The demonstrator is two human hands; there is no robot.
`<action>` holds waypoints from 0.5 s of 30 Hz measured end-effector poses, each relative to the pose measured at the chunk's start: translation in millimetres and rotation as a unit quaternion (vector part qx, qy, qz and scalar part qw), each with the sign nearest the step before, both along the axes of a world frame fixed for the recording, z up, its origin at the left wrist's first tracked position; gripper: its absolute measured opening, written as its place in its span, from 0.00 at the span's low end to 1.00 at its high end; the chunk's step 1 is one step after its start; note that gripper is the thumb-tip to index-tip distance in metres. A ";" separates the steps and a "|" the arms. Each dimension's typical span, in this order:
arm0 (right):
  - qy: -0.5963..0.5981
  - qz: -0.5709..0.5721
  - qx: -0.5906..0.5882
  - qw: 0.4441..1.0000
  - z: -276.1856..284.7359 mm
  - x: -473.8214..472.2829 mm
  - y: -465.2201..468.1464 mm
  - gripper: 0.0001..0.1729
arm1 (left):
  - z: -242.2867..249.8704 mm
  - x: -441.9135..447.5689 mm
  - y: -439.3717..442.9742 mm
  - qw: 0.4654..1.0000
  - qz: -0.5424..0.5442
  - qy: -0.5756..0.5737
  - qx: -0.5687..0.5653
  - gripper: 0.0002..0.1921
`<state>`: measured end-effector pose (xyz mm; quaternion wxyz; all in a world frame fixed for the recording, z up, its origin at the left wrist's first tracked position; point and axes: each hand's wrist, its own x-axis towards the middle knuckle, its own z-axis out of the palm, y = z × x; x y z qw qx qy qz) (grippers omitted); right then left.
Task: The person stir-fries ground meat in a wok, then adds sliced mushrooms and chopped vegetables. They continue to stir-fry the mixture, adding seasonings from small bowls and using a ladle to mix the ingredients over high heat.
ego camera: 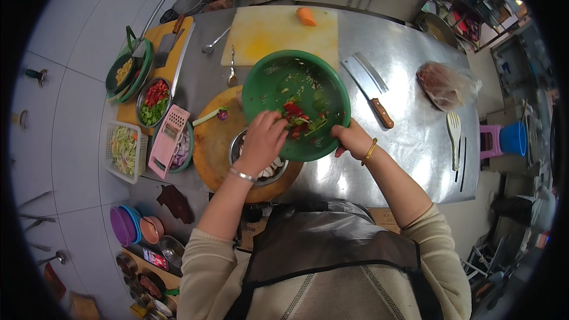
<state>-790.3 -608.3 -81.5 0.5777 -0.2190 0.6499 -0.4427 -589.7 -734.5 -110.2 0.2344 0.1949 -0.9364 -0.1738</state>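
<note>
My right hand (353, 138) grips the right rim of a green plastic basin (266, 93), which it holds tilted over the counter. Inside lie red and green pepper pieces (295, 118) and small pale bits. At the basin's lower left edge is my left hand (264, 140), fingers curled over the rim near the pepper pieces; whether it holds any cannot be told. Partly under my left hand, a steel bowl (233, 153) with white slices (269, 170) stands on a round wooden chopping block (206, 142). A pale green stalk (206, 117) and a purple onion piece (222, 115) lie on the block.
A cleaver (374, 104) lies right of the basin, near bagged meat (438, 82) and a spatula (454, 135). A cutting board (253, 31) bears a carrot (306, 16). Leftward are a pink grater (171, 138), a bowl of chopped peppers (154, 102) and a white basket (126, 173).
</note>
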 end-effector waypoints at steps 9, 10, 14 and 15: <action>0.013 -0.008 -0.007 1.000 -2.9 -3.0 5.6 0.19 | -4.5 5.5 -18.5 0.975 -0.071 -0.201 -0.067 0.04; 0.024 -0.015 -0.011 1.000 -4.0 -5.6 7.1 0.19 | -4.4 10.3 -16.0 0.980 -0.076 -0.164 -0.081 0.03; 0.005 -0.079 -0.026 0.996 -9.2 -16.3 11.3 0.19 | -0.3 29.8 -5.1 0.990 -0.024 -0.135 -0.025 0.05; -0.004 -0.079 -0.030 0.996 -10.7 -17.3 11.9 0.19 | 0.1 29.8 -1.9 0.995 -0.009 -0.102 -0.014 0.05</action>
